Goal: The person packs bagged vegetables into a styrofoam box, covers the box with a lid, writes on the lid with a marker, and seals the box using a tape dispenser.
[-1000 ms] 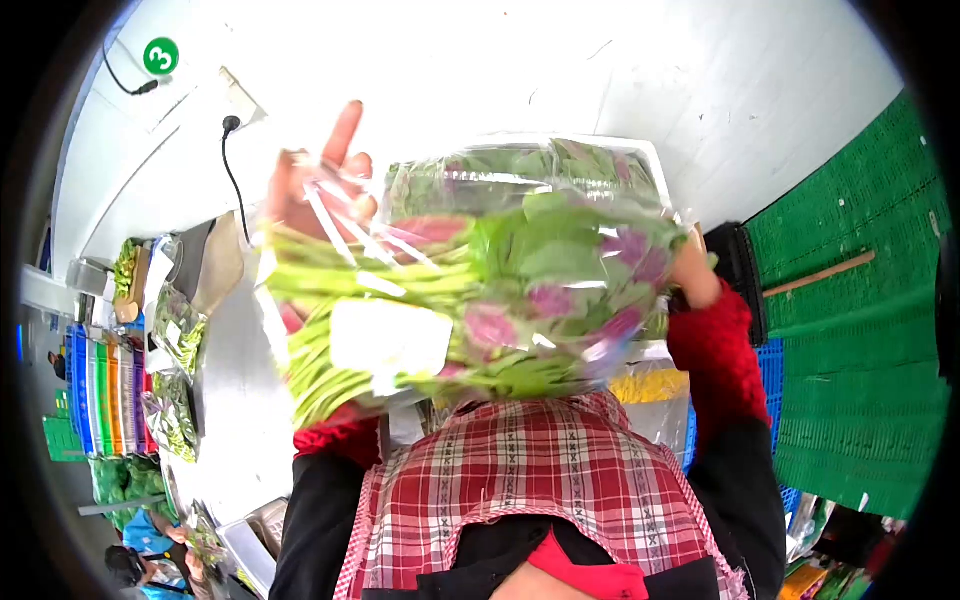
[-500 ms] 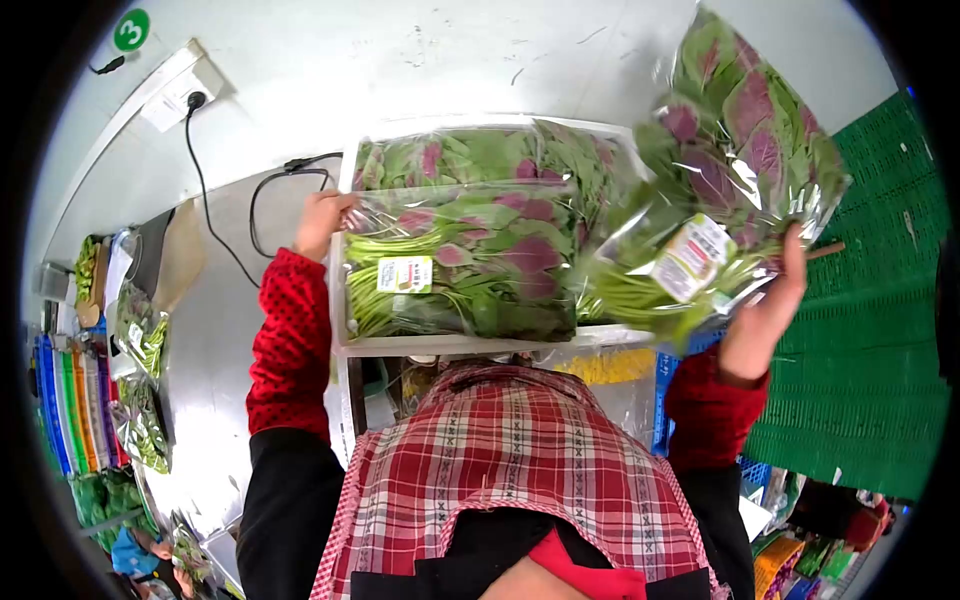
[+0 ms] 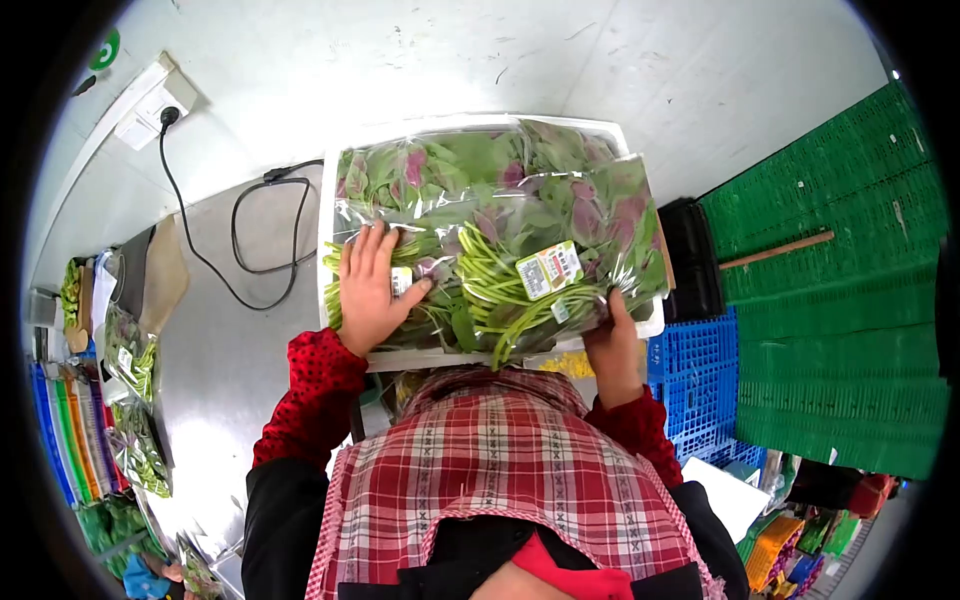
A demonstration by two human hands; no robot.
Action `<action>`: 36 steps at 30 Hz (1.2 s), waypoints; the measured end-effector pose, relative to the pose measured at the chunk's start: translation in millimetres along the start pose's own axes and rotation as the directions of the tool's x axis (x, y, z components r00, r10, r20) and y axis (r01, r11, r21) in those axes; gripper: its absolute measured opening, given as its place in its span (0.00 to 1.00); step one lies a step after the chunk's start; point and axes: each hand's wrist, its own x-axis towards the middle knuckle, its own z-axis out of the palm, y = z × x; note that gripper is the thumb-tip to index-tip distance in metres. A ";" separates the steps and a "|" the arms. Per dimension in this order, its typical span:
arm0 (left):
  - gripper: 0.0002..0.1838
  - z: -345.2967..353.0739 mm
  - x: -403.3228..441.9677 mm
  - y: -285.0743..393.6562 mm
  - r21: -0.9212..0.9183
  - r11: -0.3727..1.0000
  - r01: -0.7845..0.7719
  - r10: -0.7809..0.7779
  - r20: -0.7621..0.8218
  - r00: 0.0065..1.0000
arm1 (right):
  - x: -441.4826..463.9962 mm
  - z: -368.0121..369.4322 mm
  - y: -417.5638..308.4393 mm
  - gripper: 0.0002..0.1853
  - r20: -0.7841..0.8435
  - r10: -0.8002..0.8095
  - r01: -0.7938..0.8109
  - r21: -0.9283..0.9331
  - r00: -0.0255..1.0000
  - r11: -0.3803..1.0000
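A white foam box (image 3: 480,122) in front of me holds clear bags of leafy amaranth with green and purple leaves. Flat across the left bag (image 3: 440,318) lies my left hand (image 3: 372,290), fingers extended, partly covering its label. My right hand (image 3: 614,348) grips the lower right corner of another amaranth bag (image 3: 600,215), thumb on top and fingers hidden beneath. This bag rests on the right part of the pile, its stems pointing left and overlapping the left bag. A white printed label (image 3: 550,269) faces up on it.
A black cable (image 3: 235,285) loops over the metal table (image 3: 210,350) to the left, from a wall socket (image 3: 168,115). Green crates (image 3: 830,330) stand on the right, beside a blue crate (image 3: 695,370). More bagged greens (image 3: 135,440) lie at far left.
My right hand has brought its amaranth bag down and left, onto the pile in the box. My left hand has moved from the box's left edge onto the left bag.
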 end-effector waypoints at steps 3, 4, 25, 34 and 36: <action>0.39 9.1 -8.9 -6.5 0.048 0.999 0.008 -0.012 0.094 0.996 | -21.0 -12.2 13.5 0.12 -0.144 0.158 -0.173 -0.098 0.977 0.980; 0.39 9.7 -10.0 -9.2 0.042 0.999 0.014 -0.018 0.096 0.995 | -22.8 -15.2 11.8 0.12 -0.151 0.159 -0.176 -0.105 0.976 0.979; 0.32 17.1 -8.1 27.9 -0.821 0.283 0.496 -0.344 0.396 0.851 | -27.1 -1.2 12.6 0.18 -0.019 0.481 -0.469 -0.259 0.876 0.844; 0.26 -6.8 -12.1 28.7 -0.664 0.644 0.379 -0.401 0.128 0.907 | -42.7 31.7 -34.4 0.16 0.114 0.446 -0.063 -0.929 0.888 0.364; 0.25 -12.1 -15.8 5.5 -0.321 0.871 0.372 -0.418 -0.088 0.904 | -31.3 47.2 -46.1 0.07 0.499 0.141 0.474 -0.862 0.855 0.179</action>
